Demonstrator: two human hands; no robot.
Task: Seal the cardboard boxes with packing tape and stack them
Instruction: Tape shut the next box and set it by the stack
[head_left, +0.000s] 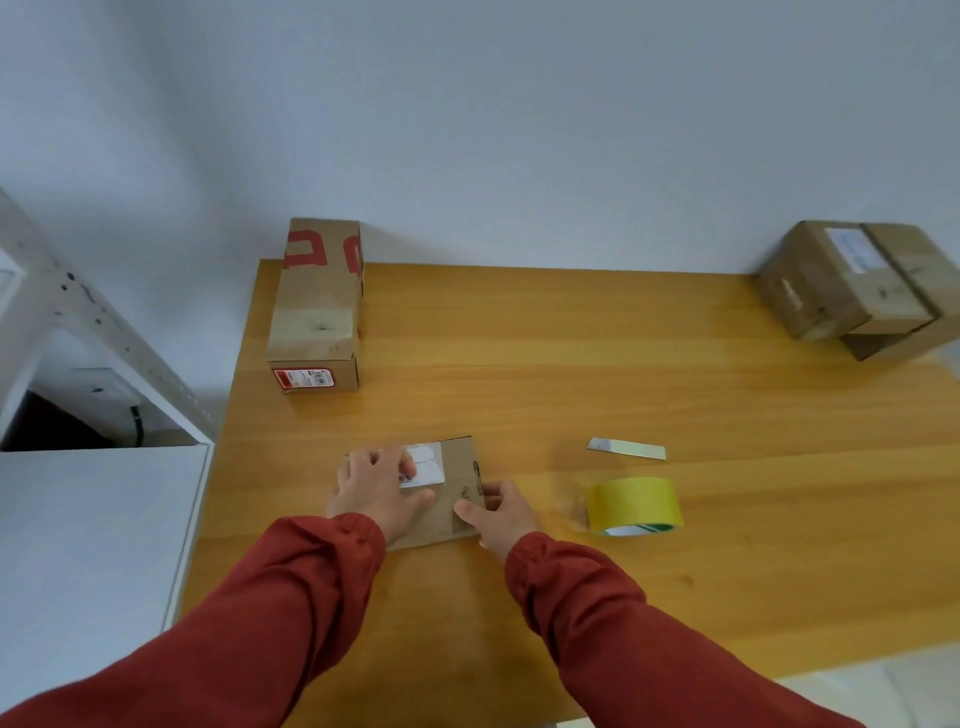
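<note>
Red sleeves (291, 597) come in from the bottom, and both hands are on the small box (460, 467), which sits on the near middle of the wooden table (571, 364). The left hand (376, 493) lies flat on the lid, fingers loosely spread and partly covering a white label. The right hand (501, 512) grips the box's right edge, with the thumb on top and the fingers curled down the side.

Just right of that hand there's a yellow tape roll (634, 501) standing on its edge, not touching the box. A bit further back is a short pale strip (626, 449) lying flat on the table; can't tell what it is exactly.

At the far left, a long box (317, 306) with red print lies lengthwise toward the wall. In the far right corner is a stack (852, 286) of two boxes, with the top one sitting skewed on the lower one. A white cabinet (93, 519) stands to the left of the table.
</note>
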